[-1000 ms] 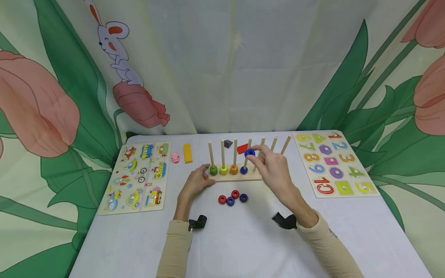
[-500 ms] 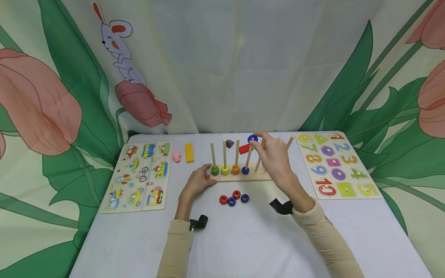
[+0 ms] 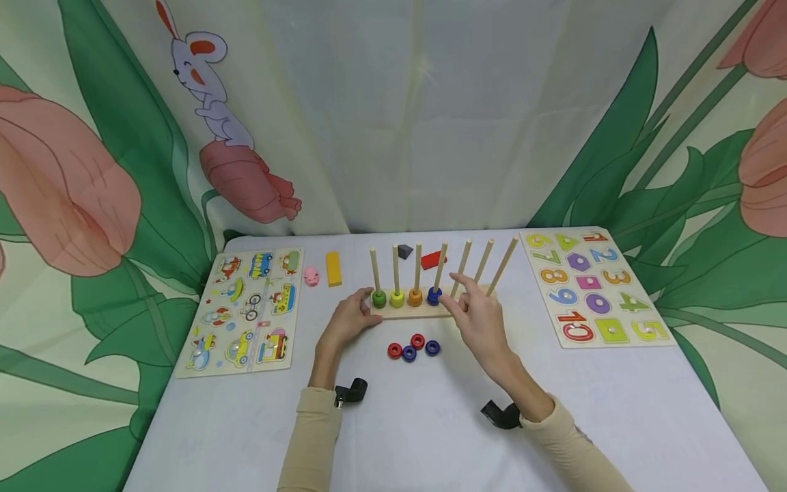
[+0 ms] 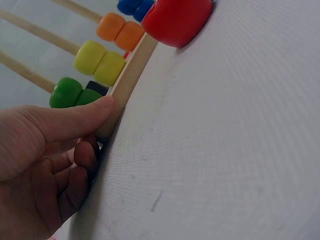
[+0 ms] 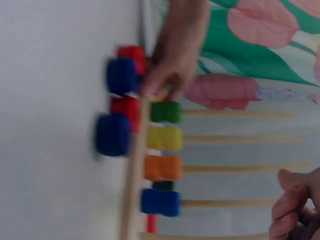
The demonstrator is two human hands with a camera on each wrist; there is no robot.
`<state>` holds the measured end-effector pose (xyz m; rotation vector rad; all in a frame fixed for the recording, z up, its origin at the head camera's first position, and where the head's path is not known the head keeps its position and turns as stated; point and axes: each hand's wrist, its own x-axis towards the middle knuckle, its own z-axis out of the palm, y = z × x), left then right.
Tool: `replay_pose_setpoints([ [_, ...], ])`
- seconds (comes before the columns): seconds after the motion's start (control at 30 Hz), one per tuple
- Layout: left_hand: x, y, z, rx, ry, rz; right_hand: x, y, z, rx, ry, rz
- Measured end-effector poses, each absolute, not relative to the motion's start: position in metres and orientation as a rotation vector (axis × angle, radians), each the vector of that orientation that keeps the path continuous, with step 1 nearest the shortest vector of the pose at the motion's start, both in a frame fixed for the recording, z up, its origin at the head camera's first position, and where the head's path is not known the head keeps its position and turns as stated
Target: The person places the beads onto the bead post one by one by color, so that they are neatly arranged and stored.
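Observation:
A wooden peg stand (image 3: 415, 312) lies across the table with a row of upright pegs. My left hand (image 3: 348, 320) grips its left end; in the left wrist view the thumb presses the base beside the green rings (image 4: 75, 94). Two rings each sit on the first pegs: green, yellow (image 4: 100, 63), orange (image 4: 120, 32) and blue (image 5: 160, 202). My right hand (image 3: 482, 324) hovers by the fourth peg, holding nothing, thumb and forefinger apart beside the blue rings. In front of the stand lie loose red rings (image 3: 395, 350) and blue rings (image 3: 433, 348).
A vehicle puzzle board (image 3: 242, 311) lies at the left, a number puzzle board (image 3: 593, 290) at the right. Behind the stand are a red block (image 3: 433, 260) and a dark block (image 3: 404, 251). A yellow block (image 3: 333, 268) and pink pig toy (image 3: 311, 276) lie left.
The right hand raised a blue ring to the fourth peg's top and let it go; it now sits on the lower blue ring. That hand has come down. The left hand stays put.

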<state>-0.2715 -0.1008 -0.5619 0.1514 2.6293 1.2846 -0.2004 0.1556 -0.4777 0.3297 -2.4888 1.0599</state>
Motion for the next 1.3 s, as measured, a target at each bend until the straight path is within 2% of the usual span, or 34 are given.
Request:
replay_pose_setpoints([
  [0.23, -0.274, -0.103, -0.559, 0.18, 2.667, 1.268, -0.188, 0.149, -0.527, 0.366, -2.952, 0.954],
  [0.4, -0.276, -0.103, -0.561, 0.196, 2.683, 1.243, -0.184, 0.146, -0.536, 0.395, -2.976, 0.887],
  [0.53, -0.276, -0.103, -0.563, 0.186, 2.676, 1.246, -0.185, 0.147, -0.518, 0.393, -2.891, 0.878],
  [0.77, -0.275, -0.103, -0.563, 0.185, 2.678, 1.261, -0.191, 0.16, -0.462, 0.404, -2.631, 0.91],
  [1.0, -0.273, -0.103, -0.563, 0.177, 2.679, 1.262, -0.212, 0.174, -0.407, 0.36, -2.379, 0.835],
  [1.3, -0.272, -0.101, -0.562, 0.181, 2.674, 1.245, -0.232, 0.176, -0.397, 0.279, -2.43, 0.833],
])
